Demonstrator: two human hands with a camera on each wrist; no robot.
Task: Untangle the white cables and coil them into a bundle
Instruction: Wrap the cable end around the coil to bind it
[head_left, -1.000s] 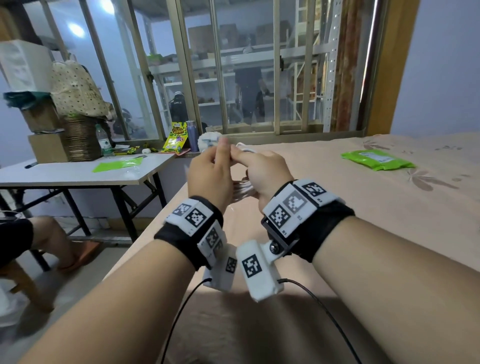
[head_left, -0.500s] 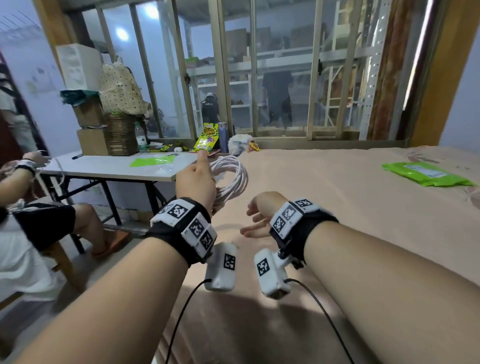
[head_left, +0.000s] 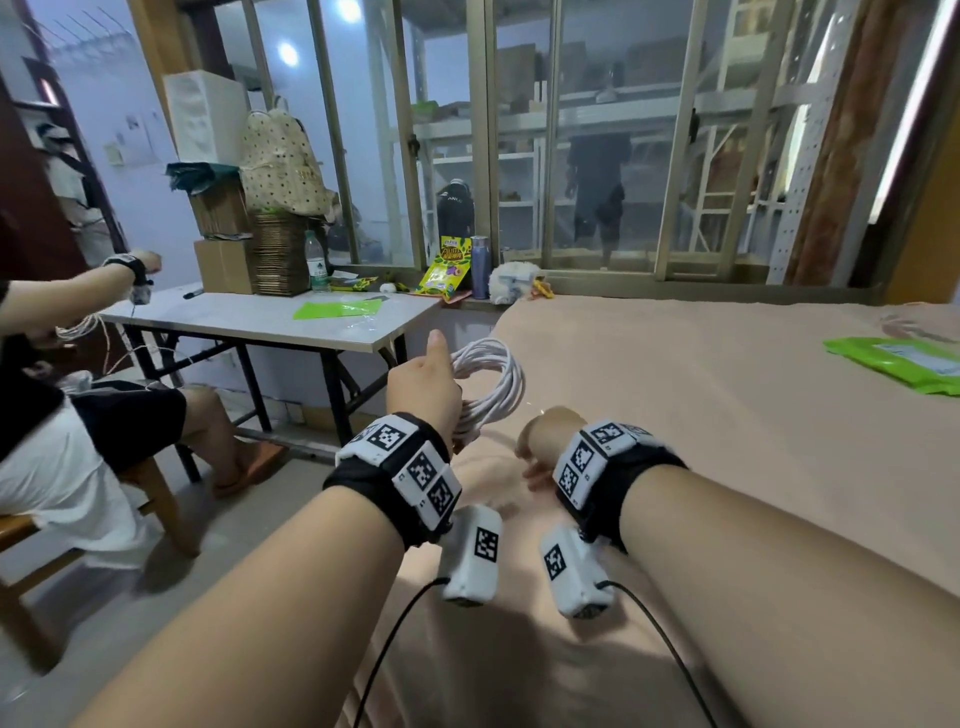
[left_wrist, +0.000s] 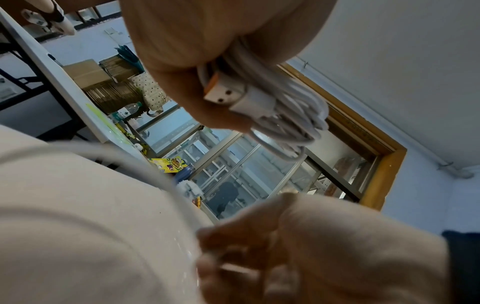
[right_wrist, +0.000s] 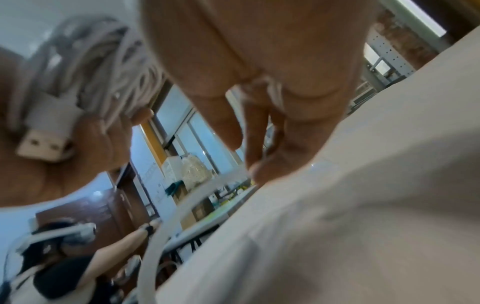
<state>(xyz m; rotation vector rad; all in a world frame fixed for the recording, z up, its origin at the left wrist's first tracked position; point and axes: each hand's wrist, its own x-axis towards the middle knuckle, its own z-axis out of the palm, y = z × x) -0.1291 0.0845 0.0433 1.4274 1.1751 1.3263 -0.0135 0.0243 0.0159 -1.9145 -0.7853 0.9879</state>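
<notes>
A coil of white cables (head_left: 493, 374) hangs in the air over the near corner of the bed, gripped by my left hand (head_left: 423, 384) with the thumb pointing up. In the left wrist view the fingers wrap the coil (left_wrist: 285, 115) and a USB plug (left_wrist: 221, 95) sticks out of it. A loose strand (right_wrist: 166, 222) trails from the coil down to the bed. My right hand (head_left: 537, 447) is low on the bedcover, fingers pointing down and pinching that strand (left_wrist: 155, 174). The right fingertips are hidden in the head view.
The bed (head_left: 727, 415) has a tan cover; a green packet (head_left: 898, 364) lies at its far right. A white folding table (head_left: 260, 317) with boxes, a bottle and snacks stands to the left. Another person (head_left: 104, 415) sits at far left handling cables.
One second ago both hands met at the coil in front of me. The right hand has since let go of it and dropped to the bedcover; the left still holds the coil up.
</notes>
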